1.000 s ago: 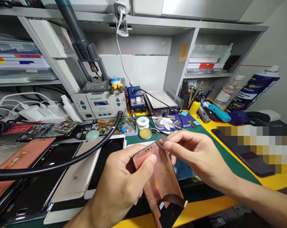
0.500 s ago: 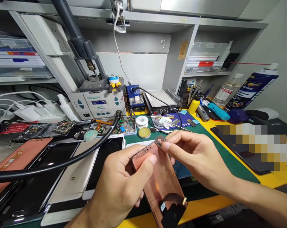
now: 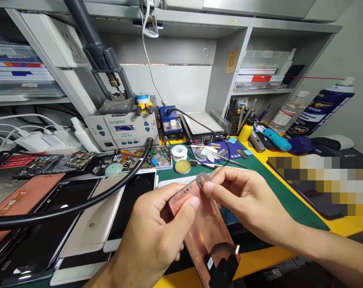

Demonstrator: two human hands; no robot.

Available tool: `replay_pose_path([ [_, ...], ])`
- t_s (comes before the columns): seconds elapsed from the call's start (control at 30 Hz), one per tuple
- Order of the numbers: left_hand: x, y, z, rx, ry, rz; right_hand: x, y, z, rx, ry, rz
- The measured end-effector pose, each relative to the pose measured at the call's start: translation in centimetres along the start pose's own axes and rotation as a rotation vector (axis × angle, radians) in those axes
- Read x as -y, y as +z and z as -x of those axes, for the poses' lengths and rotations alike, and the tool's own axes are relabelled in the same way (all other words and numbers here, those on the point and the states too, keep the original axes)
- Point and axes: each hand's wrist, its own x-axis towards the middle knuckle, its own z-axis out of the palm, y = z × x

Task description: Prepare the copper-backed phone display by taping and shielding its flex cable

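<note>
My left hand point(image 3: 161, 230) grips a copper-backed phone screen point(image 3: 205, 224) by its left edge, thumb lying on the copper face. The screen is tilted, and a dark flex cable point(image 3: 221, 249) with a gold-coloured connector curls up from its lower end. Between the thumb and fingers of my right hand point(image 3: 250, 200) is a small flat grey metal blade point(image 3: 202, 178) with cut-outs and marks on it. This blade lies at the screen's upper right corner and appears to touch it. Some fingers of each hand are hidden behind the screen.
Several phones and panels, including a gold back cover point(image 3: 93, 224), lie at left under a thick black hose point(image 3: 109, 206). A hot-air station point(image 3: 121, 132), solder spool point(image 3: 179, 152), paste tin point(image 3: 182, 166) and hot plate point(image 3: 203, 124) stand behind. A dark phone point(image 3: 301, 192) lies at right.
The metal blade has turned slightly and shifted a little down and right with my right fingers. The screen has moved slightly to the right. Both hands keep their hold.
</note>
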Motion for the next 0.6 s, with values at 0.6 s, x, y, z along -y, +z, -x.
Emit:
replay_pose_path([
  [0.6,-0.82,0.33,-0.03,-0.039,0.157,-0.147,0.02,-0.15,0.16,0.046,0.032,0.009],
])
